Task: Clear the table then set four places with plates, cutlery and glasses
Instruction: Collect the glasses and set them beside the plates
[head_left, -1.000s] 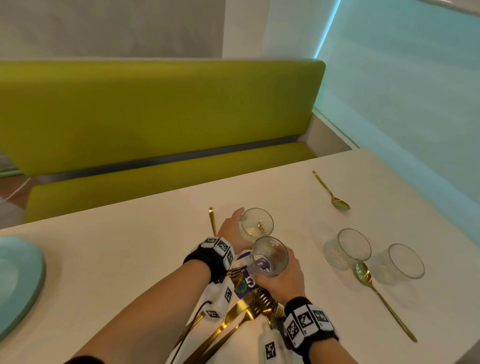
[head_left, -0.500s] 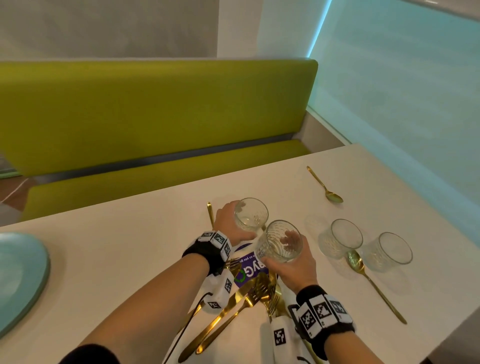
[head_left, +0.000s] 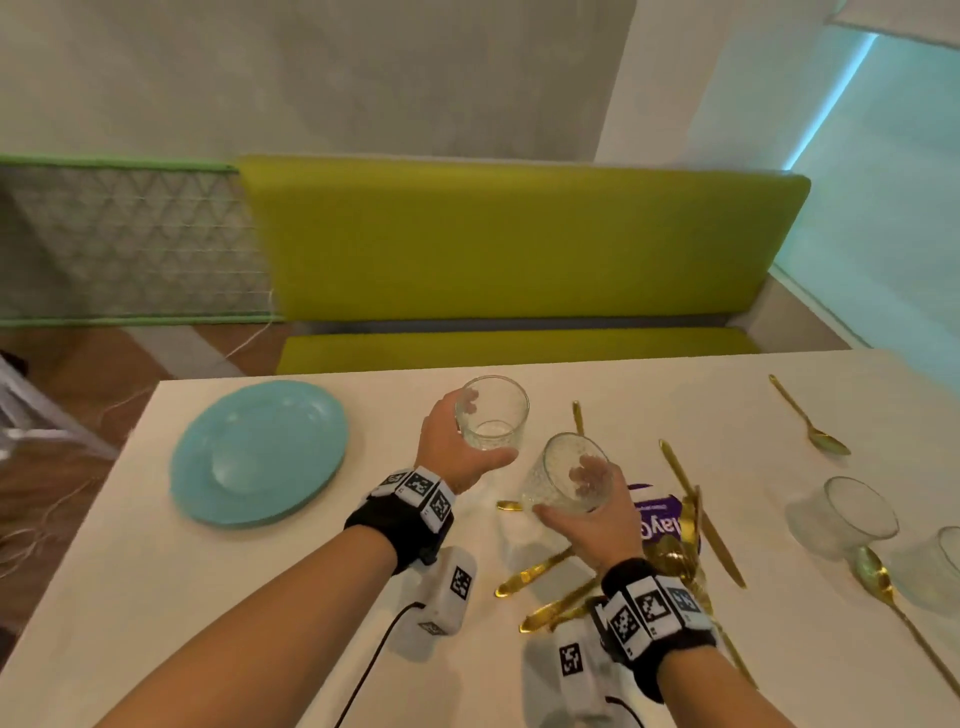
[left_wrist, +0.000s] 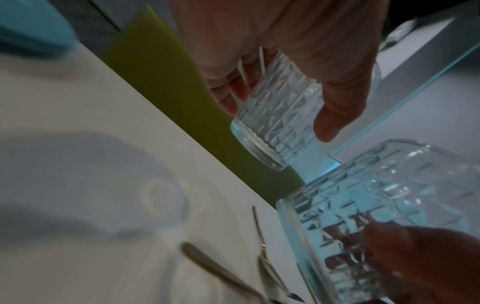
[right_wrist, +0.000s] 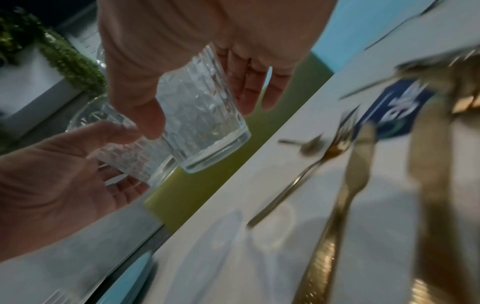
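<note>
Nearest, the right hand (head_left: 592, 525) wraps thumb and fingers round a textured glass tumbler (head_left: 569, 475), lifted clear above the heap of gold cutlery (head_left: 675, 551), likely so it can travel. Beyond it, the left hand (head_left: 452, 447) curls round a second tumbler (head_left: 491, 413), also off the white table (head_left: 208, 597). Further left lies the turquoise plate (head_left: 260, 452), probably where one glass belongs.

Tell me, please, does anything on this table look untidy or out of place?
Yes. Gold cutlery lies in a crossed heap on a purple packet near the right hand, not set at places. Two glasses stand bunched at the table's right edge. Nothing looks spilled or broken.
</note>
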